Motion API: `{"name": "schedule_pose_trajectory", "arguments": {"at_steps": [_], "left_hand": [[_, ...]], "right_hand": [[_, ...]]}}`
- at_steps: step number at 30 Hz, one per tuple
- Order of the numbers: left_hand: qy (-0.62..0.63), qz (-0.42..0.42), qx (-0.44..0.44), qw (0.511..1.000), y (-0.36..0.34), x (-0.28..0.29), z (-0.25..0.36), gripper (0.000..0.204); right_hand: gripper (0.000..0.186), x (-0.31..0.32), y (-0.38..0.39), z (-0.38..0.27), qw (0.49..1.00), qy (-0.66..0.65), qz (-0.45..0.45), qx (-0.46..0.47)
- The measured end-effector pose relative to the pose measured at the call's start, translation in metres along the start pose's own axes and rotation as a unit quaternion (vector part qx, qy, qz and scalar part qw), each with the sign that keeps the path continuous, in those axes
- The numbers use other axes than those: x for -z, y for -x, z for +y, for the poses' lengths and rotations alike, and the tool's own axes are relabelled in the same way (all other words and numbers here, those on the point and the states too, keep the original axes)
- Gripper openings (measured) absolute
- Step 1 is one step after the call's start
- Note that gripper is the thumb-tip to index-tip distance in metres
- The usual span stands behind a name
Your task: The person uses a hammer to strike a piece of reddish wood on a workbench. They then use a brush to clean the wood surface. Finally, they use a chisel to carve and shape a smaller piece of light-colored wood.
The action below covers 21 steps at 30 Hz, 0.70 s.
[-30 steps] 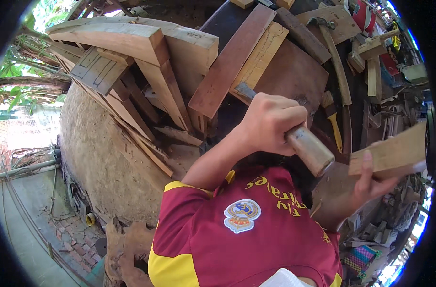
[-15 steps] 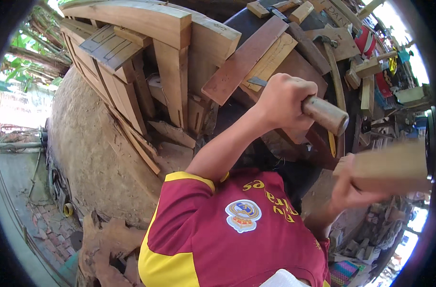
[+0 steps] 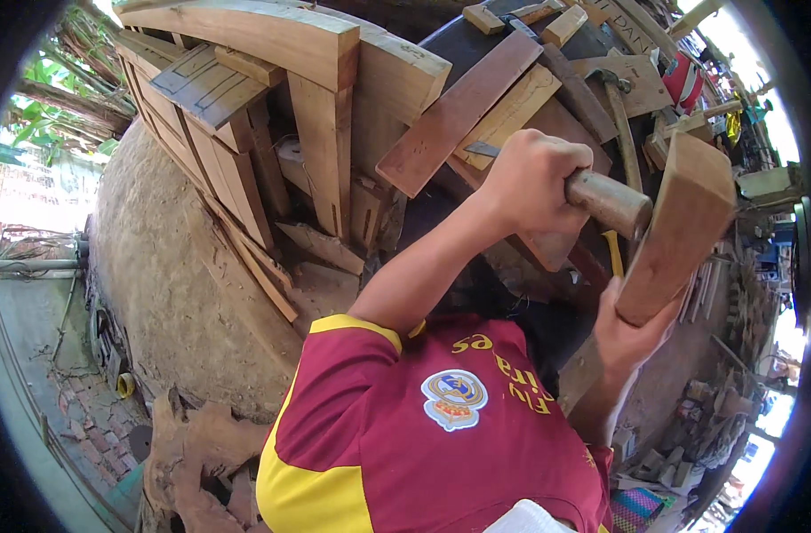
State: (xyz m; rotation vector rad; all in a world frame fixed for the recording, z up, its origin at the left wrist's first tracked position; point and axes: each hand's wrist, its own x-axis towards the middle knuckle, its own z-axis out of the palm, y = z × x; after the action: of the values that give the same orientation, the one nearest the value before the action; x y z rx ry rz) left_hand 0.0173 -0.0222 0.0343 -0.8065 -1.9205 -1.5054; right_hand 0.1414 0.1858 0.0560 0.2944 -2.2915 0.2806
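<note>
My left hand point(image 3: 534, 182) is closed round a chisel point(image 3: 610, 197). Its thick round wooden handle sticks out toward the lower right, and a bit of grey blade shows on the other side of the fist, over a pale marked board point(image 3: 512, 111). My right hand point(image 3: 632, 333) grips a wooden mallet point(image 3: 676, 226) with a heavy block-shaped head; the fingers partly hide its grip. The mallet's face is at the butt of the chisel handle, seemingly touching it. A reddish-brown board point(image 3: 459, 111) lies beside the pale one.
A claw hammer point(image 3: 620, 115) lies beyond my hands among wood offcuts. Under the mallet shows a yellow-handled tool point(image 3: 613, 253). At the left stands a wooden frame of thick curved beams point(image 3: 245, 31). A red and white object point(image 3: 683, 82) sits at the far right.
The mallet has swung leftward and up from the right side to the chisel's butt, with my right hand turning along. My left hand and the chisel have hardly moved.
</note>
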Motion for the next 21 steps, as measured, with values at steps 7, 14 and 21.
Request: {"name": "schedule_pose_trajectory", "arguments": {"at_steps": [7, 14, 21], "left_hand": [[-0.026, -0.016, -0.007, 1.0, 0.0, -0.005, 0.001, 0.029], [-0.034, -0.021, 0.011, 0.999, -0.003, -0.003, 0.001, 0.026], [-0.056, -0.039, -0.003, 0.998, 0.003, -0.011, 0.0, 0.026]], "right_hand": [[0.082, 0.004, -0.009, -0.008, 0.925, -0.158, 0.303, -0.165], [0.079, -0.014, 0.031, 0.025, 0.997, 0.012, 0.063, -0.05], [0.067, -0.018, 0.017, -0.007, 0.881, -0.22, 0.351, -0.226]]}}
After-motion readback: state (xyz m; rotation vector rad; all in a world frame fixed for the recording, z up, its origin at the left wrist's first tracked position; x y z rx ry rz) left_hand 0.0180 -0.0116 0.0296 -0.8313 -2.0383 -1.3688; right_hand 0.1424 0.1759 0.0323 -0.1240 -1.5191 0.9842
